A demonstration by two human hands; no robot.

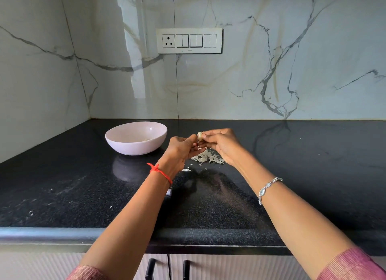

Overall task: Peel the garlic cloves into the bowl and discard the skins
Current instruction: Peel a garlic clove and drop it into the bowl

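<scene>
Both hands, the left hand (181,146) and the right hand (219,143), pinch one garlic clove (199,136) above the skins (208,157) on the surface (62,185). I think it's half peeled. It could slip and miss the bowl (135,138).

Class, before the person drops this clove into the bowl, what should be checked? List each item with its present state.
1. Garlic clove pinched between left hand and right hand: ok.
2. Clove fully peeled: cannot tell.
3. Bowl upright, left of the hands: ok.
4. Skins piled on the countertop, outside the bowl: ok.
5. Bowl has room for more: ok.
</scene>
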